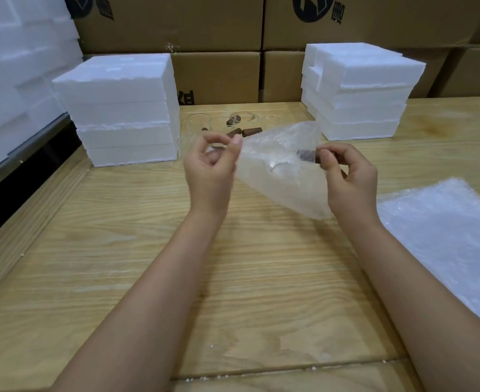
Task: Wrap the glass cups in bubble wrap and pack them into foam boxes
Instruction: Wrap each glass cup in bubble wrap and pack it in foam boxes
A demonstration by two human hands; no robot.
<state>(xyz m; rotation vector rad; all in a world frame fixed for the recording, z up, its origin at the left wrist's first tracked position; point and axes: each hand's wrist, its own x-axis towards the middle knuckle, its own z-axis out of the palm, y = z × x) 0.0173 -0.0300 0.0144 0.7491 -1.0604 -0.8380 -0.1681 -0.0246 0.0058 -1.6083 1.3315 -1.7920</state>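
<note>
Two hands hold the work above the pale wooden table (120,250). My left hand (207,168) pinches an edge of the clear bubble-wrap sheet (278,188) between thumb and forefinger. My right hand (349,179) grips the stubby brown handle (308,156) of the clear glass cup (275,165) lying inside the wrap.

I judge the glass to be fragile and slick, and the wrap light, limp and prone to sliding, so the handle is the sure hold.

Unwrapped glass cups (199,123) wait far back between two stacks of white foam boxes (120,108). Spare bubble-wrap sheets (445,236) lie to my right.
</note>
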